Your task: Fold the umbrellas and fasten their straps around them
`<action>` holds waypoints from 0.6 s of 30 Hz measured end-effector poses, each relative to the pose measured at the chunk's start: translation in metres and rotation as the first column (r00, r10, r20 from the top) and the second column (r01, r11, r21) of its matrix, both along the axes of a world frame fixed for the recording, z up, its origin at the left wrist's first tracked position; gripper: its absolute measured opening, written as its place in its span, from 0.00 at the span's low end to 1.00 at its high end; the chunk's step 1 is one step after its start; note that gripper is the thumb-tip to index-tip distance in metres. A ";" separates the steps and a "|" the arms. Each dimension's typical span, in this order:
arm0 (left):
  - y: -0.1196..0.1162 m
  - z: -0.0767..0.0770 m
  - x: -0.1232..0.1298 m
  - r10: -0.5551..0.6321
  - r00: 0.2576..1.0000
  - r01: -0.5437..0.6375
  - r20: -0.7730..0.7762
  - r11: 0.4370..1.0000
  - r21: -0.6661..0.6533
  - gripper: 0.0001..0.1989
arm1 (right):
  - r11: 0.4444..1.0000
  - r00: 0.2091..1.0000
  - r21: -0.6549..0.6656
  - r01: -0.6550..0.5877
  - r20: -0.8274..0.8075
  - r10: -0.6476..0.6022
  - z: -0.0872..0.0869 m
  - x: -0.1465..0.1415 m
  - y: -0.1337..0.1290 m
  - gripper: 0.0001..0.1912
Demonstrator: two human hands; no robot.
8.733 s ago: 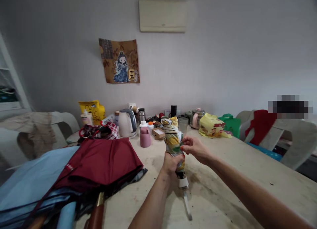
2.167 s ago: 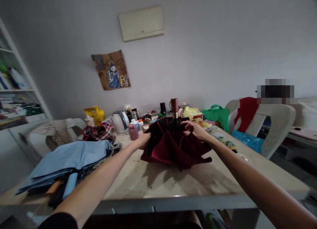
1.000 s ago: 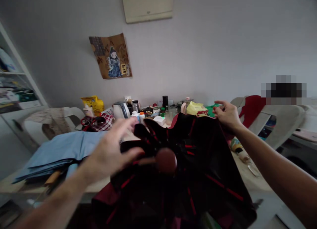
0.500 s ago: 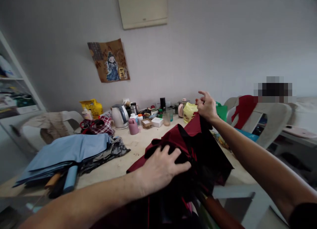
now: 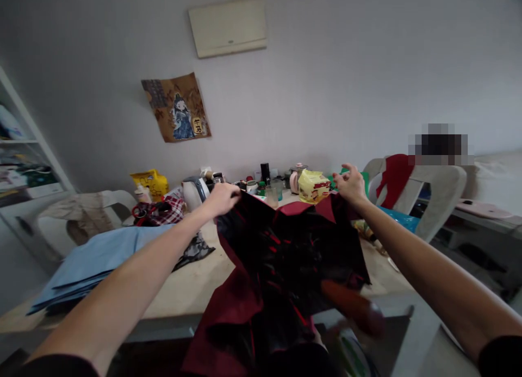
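Note:
A dark red umbrella with a black inside (image 5: 285, 246) spreads loosely between my hands, partly folded. Its brown handle (image 5: 353, 306) points toward me at the lower right, slightly blurred. My left hand (image 5: 223, 198) pinches the canopy's upper left edge. At the upper right edge my right hand (image 5: 349, 184) grips the fabric with its thumb side, the index finger raised. Dark folds hang down over the table's front edge. To the left lies a folded light blue umbrella (image 5: 106, 246), partly behind my left forearm, with a grey camouflage-patterned cloth (image 5: 198, 252) beside it.
Along the back of the table (image 5: 196, 292) stand a kettle (image 5: 193, 195), cups, jars and a yellow snack bag (image 5: 314, 186). A yellow bag (image 5: 150, 184) sits at the back left. White chairs (image 5: 442, 203) stand at both sides; a person's blurred head shows beyond the right one.
My left hand has moved from the middle of the umbrella up to its far left edge. The canopy is spread wider, and the handle has swung up into fuller view.

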State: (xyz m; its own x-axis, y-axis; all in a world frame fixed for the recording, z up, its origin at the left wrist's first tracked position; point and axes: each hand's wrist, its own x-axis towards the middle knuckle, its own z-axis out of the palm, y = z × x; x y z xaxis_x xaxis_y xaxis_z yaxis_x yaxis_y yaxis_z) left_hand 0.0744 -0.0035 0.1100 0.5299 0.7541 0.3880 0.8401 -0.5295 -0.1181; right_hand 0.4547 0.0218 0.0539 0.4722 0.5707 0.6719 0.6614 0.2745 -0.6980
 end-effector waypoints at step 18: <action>0.072 -0.006 -0.059 0.439 0.845 -0.441 0.305 0.895 -0.067 0.08 | 0.793 0.727 -0.159 -0.588 0.325 0.605 -0.060 -0.157 -0.082 0.64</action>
State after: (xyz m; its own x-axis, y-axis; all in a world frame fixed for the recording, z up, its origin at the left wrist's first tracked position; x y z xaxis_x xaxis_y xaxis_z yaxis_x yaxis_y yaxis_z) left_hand 0.0154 0.0685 0.1043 -0.0021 0.8776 0.4793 0.9791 -0.0957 0.1795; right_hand 0.2976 -0.0600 -0.0058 -0.2303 0.6874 0.6888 0.5666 0.6701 -0.4794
